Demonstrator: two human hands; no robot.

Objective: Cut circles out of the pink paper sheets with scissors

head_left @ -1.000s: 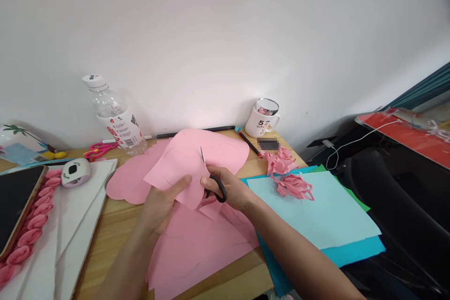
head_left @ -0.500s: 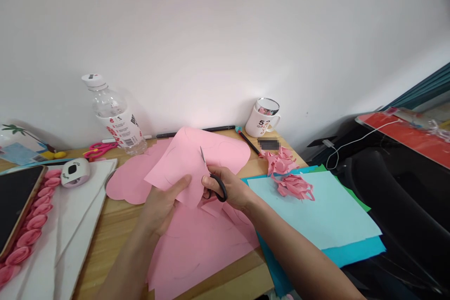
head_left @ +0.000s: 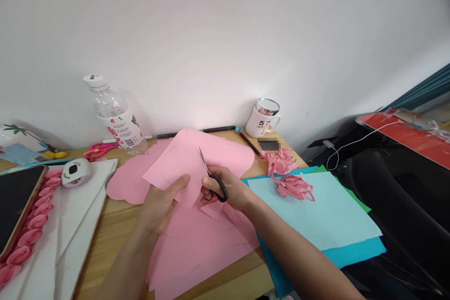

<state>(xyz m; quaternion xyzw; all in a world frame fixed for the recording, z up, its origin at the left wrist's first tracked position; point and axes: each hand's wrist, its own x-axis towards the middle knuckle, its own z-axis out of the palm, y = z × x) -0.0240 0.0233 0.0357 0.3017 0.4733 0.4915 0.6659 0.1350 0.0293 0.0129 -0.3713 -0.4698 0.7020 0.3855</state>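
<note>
My left hand (head_left: 163,204) pinches the near edge of a pink paper sheet (head_left: 179,157), its thumb on top. The sheet is raised and curved, with faint pencil lines on it. In my right hand (head_left: 227,187) is a pair of black-handled scissors (head_left: 220,186), fingers in the loops. Their blades point up and away at the sheet's cut edge; part of them is hidden by the paper. Below both hands lie more pink sheets (head_left: 200,258) with drawn curves and some loose cut pieces. A rounded pink paper shape (head_left: 128,180) rests to the left.
A plastic bottle (head_left: 119,117), pink scissors (head_left: 100,151) and a white mug (head_left: 263,119) stand or lie near the wall. Crumpled pink paper scraps (head_left: 293,186) sit on pale blue sheets (head_left: 333,215) at right. At left are a phone (head_left: 19,201) and rolled pink paper roses (head_left: 30,238).
The raised pink sheet has shifted slightly, its left corner a little further left and its right side a little further right. The scissors and both hands have hardly moved.
</note>
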